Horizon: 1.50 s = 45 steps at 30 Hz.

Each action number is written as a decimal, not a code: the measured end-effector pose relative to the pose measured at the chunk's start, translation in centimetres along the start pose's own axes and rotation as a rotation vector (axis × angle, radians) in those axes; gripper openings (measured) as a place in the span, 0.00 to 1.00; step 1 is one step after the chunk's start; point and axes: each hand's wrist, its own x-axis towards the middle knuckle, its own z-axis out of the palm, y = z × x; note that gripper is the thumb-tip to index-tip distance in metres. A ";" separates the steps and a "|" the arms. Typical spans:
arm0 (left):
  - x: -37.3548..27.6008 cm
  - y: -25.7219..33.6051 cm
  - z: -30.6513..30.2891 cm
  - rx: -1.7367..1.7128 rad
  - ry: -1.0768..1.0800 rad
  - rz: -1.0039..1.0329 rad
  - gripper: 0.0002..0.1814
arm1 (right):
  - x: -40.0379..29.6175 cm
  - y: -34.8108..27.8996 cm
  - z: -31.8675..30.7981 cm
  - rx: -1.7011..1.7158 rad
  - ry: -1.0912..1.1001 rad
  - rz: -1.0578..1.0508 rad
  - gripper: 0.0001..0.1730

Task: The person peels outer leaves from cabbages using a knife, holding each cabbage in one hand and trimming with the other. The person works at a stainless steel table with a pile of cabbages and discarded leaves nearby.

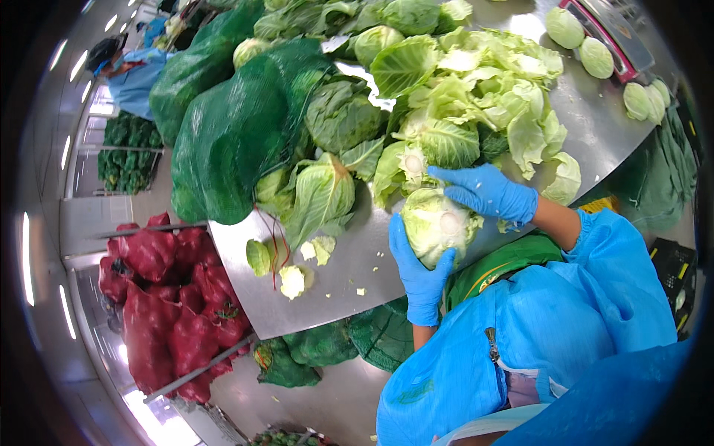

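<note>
A pale green cabbage head (438, 227) with its cut stem end up is held over the near edge of the steel table (346, 295). My left hand (417, 267), in a blue glove, grips it from the left and below, thumb at its near side. My right hand (491, 195), also gloved in blue, lies against its upper right side with fingers extended; its palm side is hidden. Just beyond the fingertips are a trimmed stem end with leaves (413, 163) and another cabbage (450, 142). Loose outer leaves (491, 83) are heaped farther back.
Green mesh sacks of cabbages (240, 128) lie at the table's left. Trimmed cabbages (564, 28) sit near a red-edged scale (608, 44) at upper right. Red mesh sacks (167, 301) stand beyond the left edge, more green sacks (321, 345) below. A co-worker (131, 72) is at upper left.
</note>
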 end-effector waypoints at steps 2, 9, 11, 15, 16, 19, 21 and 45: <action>0.8 0.6 0.7 -0.053 0.026 -0.065 0.58 | -1.7 0.3 -0.3 -0.059 0.020 -0.027 0.32; 1.3 0.8 1.7 -0.088 0.087 -0.115 0.55 | -1.4 -1.1 -0.5 -0.248 0.012 0.063 0.29; 1.0 0.7 1.8 -0.090 0.099 -0.109 0.55 | -0.5 0.5 0.3 -0.256 0.105 0.082 0.27; 0.7 -0.4 -0.3 -0.293 0.017 -0.160 0.55 | 1.2 1.6 1.7 -0.256 0.197 0.034 0.24; 0.7 -0.6 -1.2 -0.399 -0.028 -0.190 0.56 | 1.8 1.6 2.0 -0.358 0.181 0.044 0.19; -0.7 1.1 -3.5 -0.202 0.123 -0.341 0.55 | 1.4 0.8 2.0 -0.165 0.237 -0.195 0.19; -2.1 1.7 -3.3 -0.088 0.207 -0.376 0.52 | 0.3 -1.0 3.0 -0.210 0.106 -0.261 0.16; -0.3 2.8 -0.1 -0.414 0.122 -0.508 0.59 | -1.2 -3.2 -1.4 -0.057 0.030 0.048 0.33</action>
